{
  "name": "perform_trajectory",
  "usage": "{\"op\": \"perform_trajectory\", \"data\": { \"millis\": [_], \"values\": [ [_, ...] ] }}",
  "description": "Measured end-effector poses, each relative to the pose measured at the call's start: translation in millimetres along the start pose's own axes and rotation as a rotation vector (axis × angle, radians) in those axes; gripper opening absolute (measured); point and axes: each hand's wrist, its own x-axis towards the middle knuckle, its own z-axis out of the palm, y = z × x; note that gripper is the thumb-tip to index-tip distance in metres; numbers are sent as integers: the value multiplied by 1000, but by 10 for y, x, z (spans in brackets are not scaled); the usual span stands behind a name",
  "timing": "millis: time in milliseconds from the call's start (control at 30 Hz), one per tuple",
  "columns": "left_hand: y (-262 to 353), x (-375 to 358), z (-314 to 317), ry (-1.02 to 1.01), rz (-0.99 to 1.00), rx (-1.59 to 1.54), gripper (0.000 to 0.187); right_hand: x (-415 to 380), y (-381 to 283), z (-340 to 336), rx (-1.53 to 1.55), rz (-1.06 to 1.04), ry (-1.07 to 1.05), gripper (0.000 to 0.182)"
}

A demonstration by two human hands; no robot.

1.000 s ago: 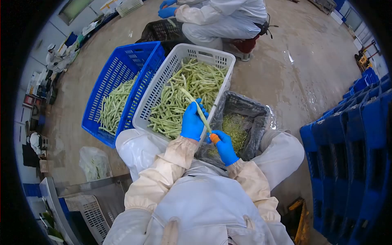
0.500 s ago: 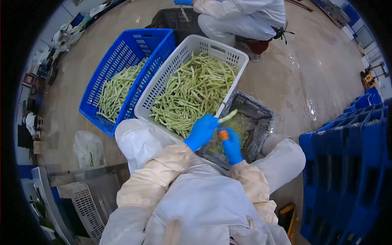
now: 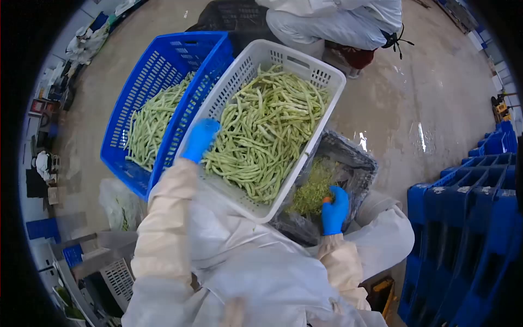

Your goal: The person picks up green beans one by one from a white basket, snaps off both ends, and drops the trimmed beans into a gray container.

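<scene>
My left hand (image 3: 201,139), in a blue glove, is over the left rim of the white crate (image 3: 251,213). It is smeared by motion, and I cannot make out its fingers or anything in them. Green beans (image 3: 267,131) fill the white crate in a loose heap. My right hand (image 3: 335,211), also gloved in blue, is closed round a small orange-handled tool (image 3: 327,200), most of which the fingers hide. Beneath that hand stands a dark crate lined with black plastic (image 3: 362,163), holding a pile of green trimmings (image 3: 313,191).
A blue crate (image 3: 128,98) with more beans stands left of the white one. Another person (image 3: 332,27) in white sits beyond, beside a dark crate (image 3: 231,19). Blue pallets (image 3: 463,234) are stacked at right. A clear plastic bag (image 3: 120,201) lies at left.
My left hand has moved left from beside the right hand to the white crate's left rim; the bean it held no longer shows. My right hand has shifted slightly right and down, keeping the orange-handled tool.
</scene>
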Motion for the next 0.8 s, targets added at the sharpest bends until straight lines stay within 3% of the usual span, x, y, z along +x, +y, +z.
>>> {"op": "perform_trajectory", "data": {
  "millis": [33,67,100,167,200,267,333,467,533,567,633,667,800],
  "values": [
    [-172,54,520,-181,55,-16,27,-14,-45,38,-158,-172,40,17],
    [-622,179,1111,-308,19,-118,27,-38,-41,85,-48,-101,-58,18],
    [-647,212,1415,-531,-203,-155,25,-60,-38,133,63,-32,-152,20],
    [-813,220,2075,-436,-729,-536,24,-90,-90,228,162,79,-203,23],
    [-837,297,2263,-454,-718,-545,24,-70,-157,231,149,78,-186,23],
    [-968,386,2558,-339,-975,-871,30,-65,-284,179,277,200,-259,24],
    [-1188,494,2806,-286,-972,-935,29,-79,-214,226,294,234,-296,23],
    [-803,358,2436,-226,-833,-1011,24,-65,-328,225,326,219,-364,22],
    [-681,249,2097,-253,-633,-958,28,-76,-360,202,338,188,-389,22],
    [-518,126,1876,-146,-556,-995,26,-78,-377,181,336,184,-371,22],
    [-374,-87,1504,-103,-441,-1263,27,-92,-398,164,347,176,-360,22],
    [-219,-220,1292,-91,-433,-1256,27,-99,-396,176,357,127,-331,21],
    [455,-777,751,-353,-440,-1298,32,-86,-634,73,365,-46,-239,25]
  ]
}}
